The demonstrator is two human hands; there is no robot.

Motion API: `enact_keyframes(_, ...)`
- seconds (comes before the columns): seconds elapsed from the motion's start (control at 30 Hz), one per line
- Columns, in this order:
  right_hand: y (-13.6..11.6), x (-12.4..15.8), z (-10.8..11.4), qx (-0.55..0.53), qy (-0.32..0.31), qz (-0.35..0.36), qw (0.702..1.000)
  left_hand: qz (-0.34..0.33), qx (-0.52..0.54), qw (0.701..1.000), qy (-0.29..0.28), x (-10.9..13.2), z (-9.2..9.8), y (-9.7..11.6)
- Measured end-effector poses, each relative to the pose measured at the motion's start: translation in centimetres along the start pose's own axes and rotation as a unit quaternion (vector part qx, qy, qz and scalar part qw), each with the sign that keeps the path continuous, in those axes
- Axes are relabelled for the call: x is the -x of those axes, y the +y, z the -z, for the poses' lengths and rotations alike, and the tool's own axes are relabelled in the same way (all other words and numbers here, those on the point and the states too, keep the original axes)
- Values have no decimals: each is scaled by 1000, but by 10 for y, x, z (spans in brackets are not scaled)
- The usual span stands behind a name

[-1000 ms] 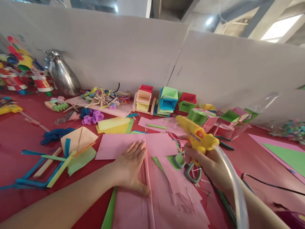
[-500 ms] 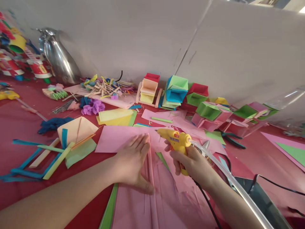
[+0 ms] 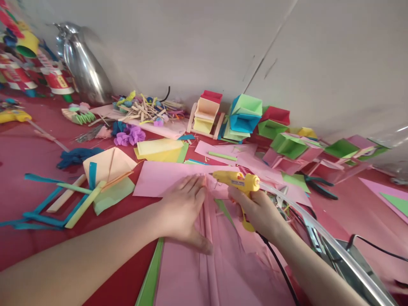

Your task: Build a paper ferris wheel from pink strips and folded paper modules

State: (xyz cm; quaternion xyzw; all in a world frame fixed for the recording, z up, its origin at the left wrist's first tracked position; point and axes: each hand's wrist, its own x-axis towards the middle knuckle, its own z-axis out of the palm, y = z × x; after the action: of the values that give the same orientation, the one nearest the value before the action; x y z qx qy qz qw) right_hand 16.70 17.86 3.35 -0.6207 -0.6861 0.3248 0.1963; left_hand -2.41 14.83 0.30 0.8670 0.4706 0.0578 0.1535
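My left hand (image 3: 185, 212) lies flat on a sheet of pink paper (image 3: 181, 272), fingers stretched out and thumb spread. Its fingertips and thumb rest along a narrow folded pink strip (image 3: 211, 255) that runs toward me. In my right hand (image 3: 259, 212) is a yellow hot glue gun (image 3: 237, 180), its nozzle pointing left, close to the far end of the strip. A long clear glue stick (image 3: 306, 216) sticks out of the gun's back, and a black cord hangs from its handle. Whether glue is coming out cannot be made out.
Folded paper boxes (image 3: 245, 112) stand along the wall. A steel jug (image 3: 84, 68) and a heap of wooden sticks (image 3: 149, 108) are at the back left. Blue paper strips (image 3: 47, 219) lie left; black-handled pliers (image 3: 321, 187) lie right. Another yellow glue gun (image 3: 14, 115) is at the far left.
The view has shifted slightly, so most things sit further right. The glue gun has turned more level, with its nozzle closer to the strip's far end. My left hand stays pressed on the paper.
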Motion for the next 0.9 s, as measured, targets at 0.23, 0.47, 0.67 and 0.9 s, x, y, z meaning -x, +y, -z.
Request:
enact_keyframes(0.23, -3, 1, -1, 35, 12, 6, 999, -1, -5, 1000, 5, 0, -1, -1)
enact_keyframes(0.47, -7, 2, 3, 54, 6, -38, 998, 3, -4, 1000, 0, 0, 2, 1)
enact_keyframes(0.67, -6, -2, 5, 36, -17, -40, 998, 4, 5, 1000, -4, 1, 3, 2)
enact_keyframes(0.9, -11, -6, 5, 16, -14, -65, 998, 4, 1, 1000, -9, 0, 2, 0)
